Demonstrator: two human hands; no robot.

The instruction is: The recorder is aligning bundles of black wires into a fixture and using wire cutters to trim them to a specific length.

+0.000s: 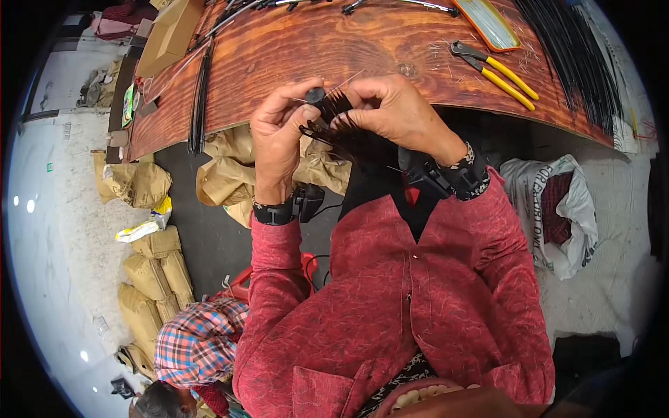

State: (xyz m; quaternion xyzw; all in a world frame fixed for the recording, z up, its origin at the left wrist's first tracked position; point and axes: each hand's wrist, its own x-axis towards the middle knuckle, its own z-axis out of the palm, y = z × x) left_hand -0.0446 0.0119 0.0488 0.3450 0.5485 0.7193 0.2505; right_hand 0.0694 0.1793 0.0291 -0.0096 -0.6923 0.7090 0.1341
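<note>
My left hand (281,129) and my right hand (403,115) meet just off the near edge of the wooden table. Pinched in my left fingers is a black piece with a round cap (316,95). Several thin black ribs (336,102) fan out from beside the cap, and my right thumb and fingers close on them. A fine wire seems to stick out by my left fingers. Where the ribs join the capped piece is hidden by my fingers.
Yellow-handled pincers (496,75) lie on the wooden table (279,59), near an orange tray (489,24) of thin wires. Bundles of black rods (575,66) overhang its edges. Brown paper (233,171) lies below. A white sack (550,216) stands right; another person (198,341) sits lower left.
</note>
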